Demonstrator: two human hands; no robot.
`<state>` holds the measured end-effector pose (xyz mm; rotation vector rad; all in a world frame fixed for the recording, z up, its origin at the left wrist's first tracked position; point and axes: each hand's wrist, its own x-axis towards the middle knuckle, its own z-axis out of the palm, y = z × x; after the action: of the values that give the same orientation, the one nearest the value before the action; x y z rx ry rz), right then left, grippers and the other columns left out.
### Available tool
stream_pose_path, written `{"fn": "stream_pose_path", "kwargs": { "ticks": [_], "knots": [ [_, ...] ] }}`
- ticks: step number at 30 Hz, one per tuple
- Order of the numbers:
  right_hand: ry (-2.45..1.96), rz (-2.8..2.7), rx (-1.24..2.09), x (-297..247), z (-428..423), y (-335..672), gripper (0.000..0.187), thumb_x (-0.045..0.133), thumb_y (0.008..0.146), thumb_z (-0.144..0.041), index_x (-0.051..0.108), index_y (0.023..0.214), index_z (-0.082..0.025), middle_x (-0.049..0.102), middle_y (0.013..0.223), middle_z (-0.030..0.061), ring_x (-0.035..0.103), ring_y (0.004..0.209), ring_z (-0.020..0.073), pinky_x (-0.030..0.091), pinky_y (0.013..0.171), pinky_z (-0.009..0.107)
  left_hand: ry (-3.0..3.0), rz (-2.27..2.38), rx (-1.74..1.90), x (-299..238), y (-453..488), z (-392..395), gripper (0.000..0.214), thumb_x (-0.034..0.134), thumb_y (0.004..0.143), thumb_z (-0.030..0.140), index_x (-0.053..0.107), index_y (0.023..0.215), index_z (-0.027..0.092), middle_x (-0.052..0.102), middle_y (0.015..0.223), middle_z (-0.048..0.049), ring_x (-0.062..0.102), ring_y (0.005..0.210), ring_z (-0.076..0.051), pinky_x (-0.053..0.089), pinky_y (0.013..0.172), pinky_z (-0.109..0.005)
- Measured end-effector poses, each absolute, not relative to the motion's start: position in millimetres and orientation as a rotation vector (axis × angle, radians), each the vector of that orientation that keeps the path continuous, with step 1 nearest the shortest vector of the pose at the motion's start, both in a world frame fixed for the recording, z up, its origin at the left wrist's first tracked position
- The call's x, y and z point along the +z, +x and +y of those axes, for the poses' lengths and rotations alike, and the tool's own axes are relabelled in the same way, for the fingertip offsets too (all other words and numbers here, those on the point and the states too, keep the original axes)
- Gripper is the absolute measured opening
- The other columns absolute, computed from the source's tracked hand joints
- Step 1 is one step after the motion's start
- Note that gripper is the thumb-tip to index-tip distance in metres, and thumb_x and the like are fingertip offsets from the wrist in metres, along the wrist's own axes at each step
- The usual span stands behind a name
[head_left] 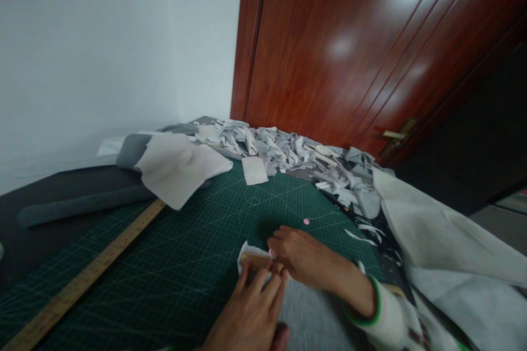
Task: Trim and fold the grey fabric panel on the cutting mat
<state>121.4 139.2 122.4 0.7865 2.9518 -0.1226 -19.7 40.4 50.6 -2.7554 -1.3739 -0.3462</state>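
Grey fabric (pixel 307 307) with a pale, ragged edge lies on the green cutting mat (pixel 206 263) at the bottom centre. Across its far edge runs a tan wooden strip (pixel 254 259) that looks like a ruler. My left hand (pixel 251 307) has its fingers stretched out, their tips pressing on the strip. Close beside them, my right hand (pixel 302 255) is closed in a pinch at the strip's far edge. A small pinkish-white bit shows at its fingertips, too small to name. A pink disc (pixel 306 221) lies on the mat beyond my right hand.
A long wooden ruler (pixel 88 279) lies diagonally at left. Pale fabric (pixel 177 167) covers its far end, near a dark grey roll (pixel 82 208). Fabric scraps (pixel 288 148) are heaped along the back, before a wooden door (pixel 329 66). White cloth (pixel 448 230) drapes at right.
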Motion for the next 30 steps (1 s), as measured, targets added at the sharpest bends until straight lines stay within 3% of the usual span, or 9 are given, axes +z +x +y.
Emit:
{"fn": "stream_pose_path", "kwargs": {
  "ticks": [9, 30],
  "knots": [
    [0.804, 3.027, -0.056, 113, 139, 131, 0.007, 0.057, 0.091, -0.015, 0.059, 0.084, -0.016, 0.065, 0.085, 0.0038, 0.055, 0.082, 0.0164, 0.038, 0.069, 0.026, -2.749, -1.364, -0.371, 47, -22, 38, 0.06, 0.042, 0.097, 0.045, 0.047, 0.141, 0.005, 0.057, 0.139, -0.0169, 0.05, 0.126, -0.033, 0.041, 0.101, -0.049],
    [0.898, 2.997, -0.116, 112, 130, 138, 0.01, 0.054, 0.092, -0.011, 0.06, 0.086, -0.016, 0.065, 0.087, 0.0042, 0.057, 0.085, 0.0176, 0.041, 0.077, 0.027, -2.737, -1.368, -0.393, 47, -21, 36, 0.059, 0.048, 0.093, 0.041, 0.046, 0.141, 0.006, 0.058, 0.137, -0.0161, 0.047, 0.126, -0.034, 0.038, 0.104, -0.051]
  ]
}}
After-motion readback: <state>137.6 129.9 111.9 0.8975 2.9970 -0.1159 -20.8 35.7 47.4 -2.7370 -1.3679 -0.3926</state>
